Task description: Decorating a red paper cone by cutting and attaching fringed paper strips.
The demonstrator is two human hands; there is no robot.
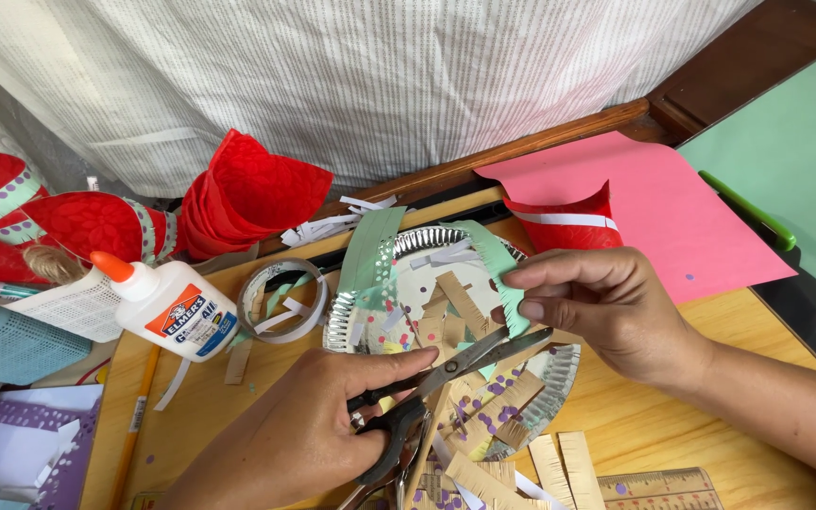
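Head view: your left hand (pixel 309 430) grips black scissors (pixel 446 378), blades parted over the silver plate (pixel 347 321); your right hand (pixel 606 307) pinches a green paper strip (pixel 498 264) above it.

glue bottle (pixel 167 307) | laid tilted at table's left | white body, orange cap | label (pixel 191 321): orange, blue, white

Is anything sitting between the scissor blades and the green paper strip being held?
Nothing visible: the open black-handled scissors in the left hand point at the fringed green paper strip pinched by the right hand.
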